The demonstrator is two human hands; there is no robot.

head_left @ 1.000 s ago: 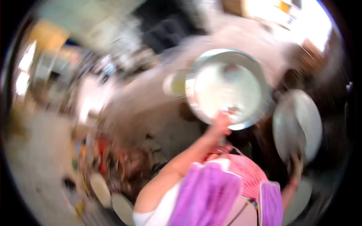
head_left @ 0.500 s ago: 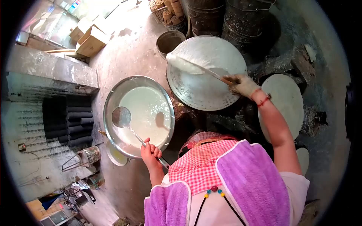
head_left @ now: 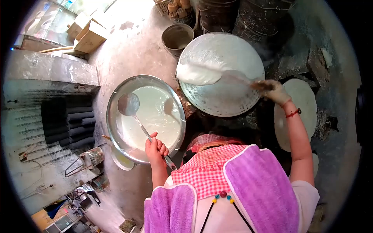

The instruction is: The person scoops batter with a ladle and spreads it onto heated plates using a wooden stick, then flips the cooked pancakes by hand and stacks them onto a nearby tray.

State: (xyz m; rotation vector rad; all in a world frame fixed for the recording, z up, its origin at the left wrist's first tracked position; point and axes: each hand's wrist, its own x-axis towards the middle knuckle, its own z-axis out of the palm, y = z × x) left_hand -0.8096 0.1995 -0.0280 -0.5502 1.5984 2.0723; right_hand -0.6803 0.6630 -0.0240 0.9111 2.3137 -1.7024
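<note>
My left hand [head_left: 156, 148] is wrapped round the metal handle of a ladle [head_left: 128, 104], whose round bowl hangs over a large steel basin [head_left: 110, 125] of white batter [head_left: 157, 134]. On my right, a gloved right hand [head_left: 278, 94] grips the wooden handle of a long-bladed spreader [head_left: 235, 74], blurred by motion. The blade lies over a big round griddle [head_left: 227, 108]. Wet white batter [head_left: 200, 73] covers the griddle's left and far part, thick near the blade's end. Bare, streaked metal shows at its near side.
Beyond the griddle stand a bucket [head_left: 177, 37] and dark drums [head_left: 217, 15]. A second round pale surface [head_left: 297, 116] lies right of my right forearm. Dark cylinders [head_left: 79, 120] are stacked at left, with cardboard boxes [head_left: 90, 37] farther back. A pale tub [head_left: 123, 159] sits beside the basin.
My right hand has moved right with the spreader, dragging across the griddle. A thick fold of batter now lies at the griddle's left. The ladle stays over the basin.
</note>
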